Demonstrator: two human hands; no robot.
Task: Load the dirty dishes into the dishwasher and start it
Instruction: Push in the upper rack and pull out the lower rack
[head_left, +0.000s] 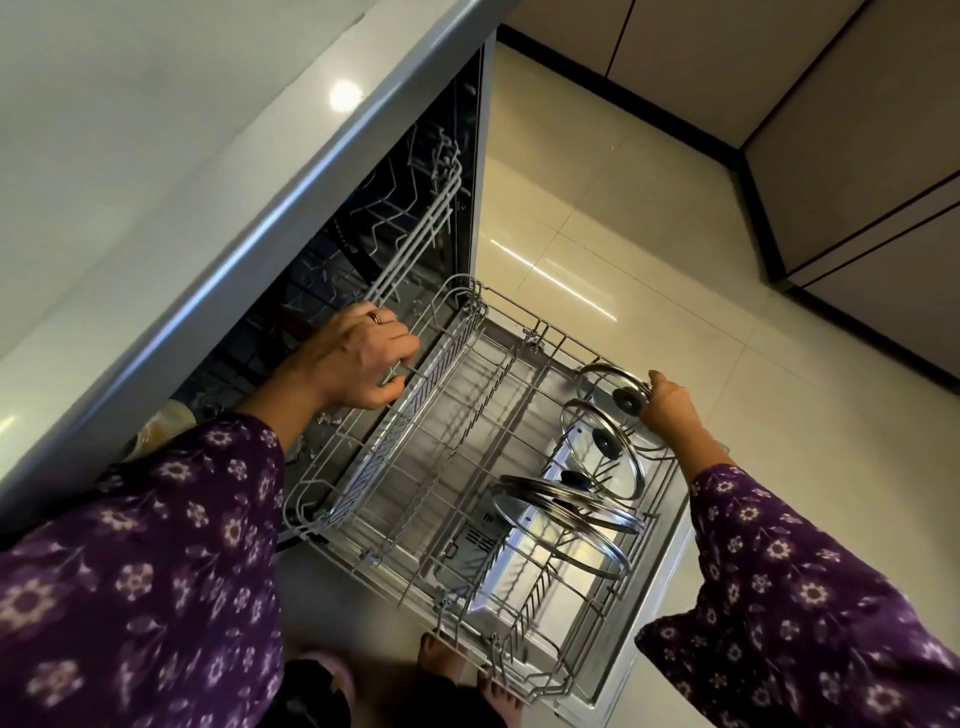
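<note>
Dishwasher (479, 171) set under a pale countertop (156, 156), door (660, 582) dropped flat, lower rack (537, 332) drawn out over it. Upper rack (415, 228) inside the dark tub. Standing on edge along the lower rack's right side, glass lids (605, 457) with steel rims and black knobs, one behind another; exact count hard to tell where the nearest ones overlap. Left hand (358, 358), ring on one finger, fingers curled round a wire at the rack's left edge, close to the tub mouth. Right hand (670, 410) closed on the rim of the far lid (610, 384), thumb and fingers pinching the steel. Purple flowered sleeves (156, 571) on both arms. Bare feet (441, 660) at the door's near edge, on glossy cream floor tiles (623, 234). Brown cabinets (857, 156) across the floor.
</note>
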